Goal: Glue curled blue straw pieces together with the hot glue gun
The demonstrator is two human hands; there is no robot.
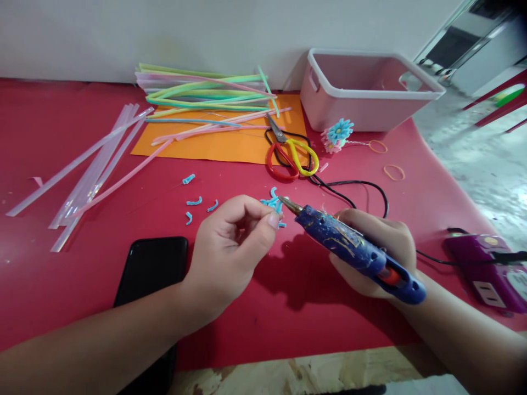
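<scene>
Head view: blue piece (272, 203), below scissors (281, 144), is pinched by left hand (236, 241), fingertips closed; glue gun (349, 241), below right of scissors, is gripped by right hand (379, 236). Fingertips could be burned should nozzle (290, 206) be tilted nearer.

Spread on red table (61, 274) | left: clear sticks (91, 164), black phone (158, 266) | back: orange sheet (222, 147), pink bin (362, 111) | middle: blue snippets (193, 203) | right: purple socket box (471, 247)
</scene>
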